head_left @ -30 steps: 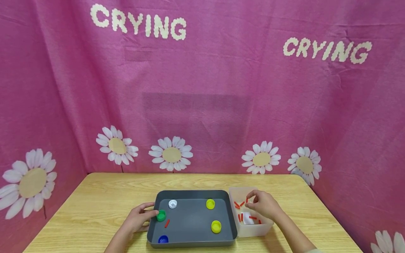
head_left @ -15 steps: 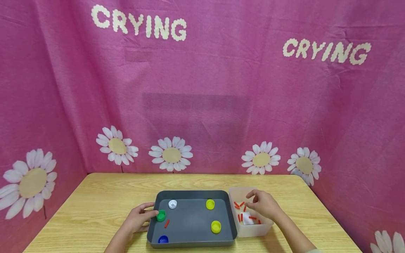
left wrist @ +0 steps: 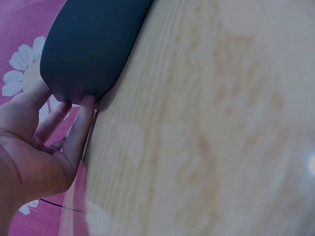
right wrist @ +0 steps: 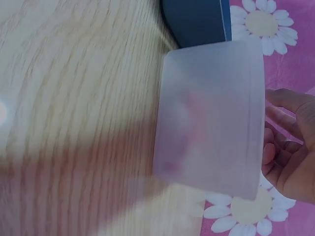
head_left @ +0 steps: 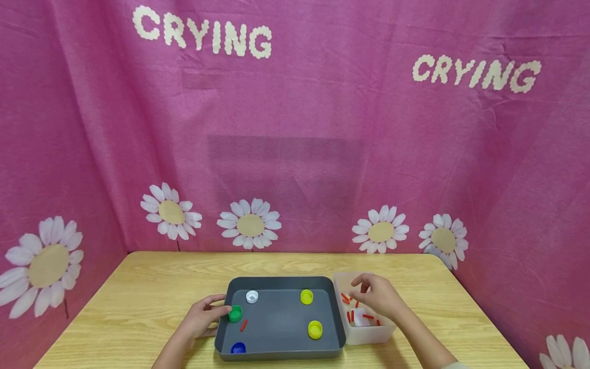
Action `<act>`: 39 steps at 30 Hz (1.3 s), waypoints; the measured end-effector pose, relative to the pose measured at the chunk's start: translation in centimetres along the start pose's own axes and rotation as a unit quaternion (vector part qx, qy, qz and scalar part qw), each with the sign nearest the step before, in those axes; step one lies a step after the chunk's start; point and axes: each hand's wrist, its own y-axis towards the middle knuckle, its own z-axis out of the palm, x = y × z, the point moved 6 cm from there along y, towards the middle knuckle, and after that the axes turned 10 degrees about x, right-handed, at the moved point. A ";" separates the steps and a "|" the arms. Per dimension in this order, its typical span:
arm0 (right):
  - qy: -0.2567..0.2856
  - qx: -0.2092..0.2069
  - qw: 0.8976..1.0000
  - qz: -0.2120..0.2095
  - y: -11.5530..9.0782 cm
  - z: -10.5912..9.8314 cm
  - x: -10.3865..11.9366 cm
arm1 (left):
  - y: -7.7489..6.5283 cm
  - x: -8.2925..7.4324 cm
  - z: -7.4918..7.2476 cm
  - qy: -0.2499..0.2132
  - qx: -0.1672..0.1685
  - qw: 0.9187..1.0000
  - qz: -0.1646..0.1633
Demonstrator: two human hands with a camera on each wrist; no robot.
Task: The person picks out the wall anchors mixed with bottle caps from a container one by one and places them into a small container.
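My left hand [head_left: 200, 319] grips the left rim of a dark grey tray [head_left: 276, 354], its thumb over the edge beside a green bottle cap [head_left: 235, 313]. In the left wrist view, fingertips [left wrist: 87, 101] press against the tray's outside wall. A red stick [head_left: 244, 325] lies loose near the green cap. My right hand [head_left: 381, 298] hovers over a translucent plastic box [head_left: 371, 336], thumb and forefinger apart with nothing seen between them. Below it lie several red sticks [head_left: 367, 316] and a white piece [head_left: 360, 319]. The right wrist view shows only the box's frosted outside [right wrist: 211, 118].
Also in the tray are a white cap [head_left: 251, 296], a blue cap [head_left: 238, 348] and two yellow caps [head_left: 307, 296]. The box stands against the tray's right side on a wooden table [head_left: 161, 277]. A pink flowered cloth [head_left: 295, 128] hangs behind.
A red stick pinched in my right hand has dropped into the box. The right hand has then shifted slightly left. My left hand stays at the tray rim.
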 end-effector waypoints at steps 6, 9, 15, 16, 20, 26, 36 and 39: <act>0.005 0.005 1.000 -0.015 0.4 0.5 1.5 | 0.0 -0.1 0.0 0.004 0.001 1.000 0.006; 0.015 0.004 1.000 -0.019 0.5 0.8 2.0 | 0.0 -0.1 0.0 0.004 0.000 1.000 0.004; 0.010 -0.002 0.999 -0.034 0.9 1.4 3.1 | -0.1 0.0 0.1 -0.003 0.005 1.000 0.003; 0.010 -0.001 0.999 -0.036 0.9 1.6 3.3 | -0.1 0.0 0.1 -0.003 0.007 1.000 0.005; 0.021 0.005 0.999 -0.036 1.1 2.0 4.0 | 0.0 -0.1 0.1 -0.003 0.009 1.000 0.007; 0.035 0.012 0.998 -0.046 1.5 2.6 4.9 | 0.0 0.0 0.1 -0.007 0.009 1.000 0.008; 0.042 0.028 0.996 -0.078 1.9 3.6 6.5 | 0.1 0.1 0.0 0.000 -0.004 1.000 -0.004; 0.043 0.034 0.995 -0.081 2.0 4.0 7.0 | 0.1 0.1 -0.1 0.000 -0.005 1.000 -0.004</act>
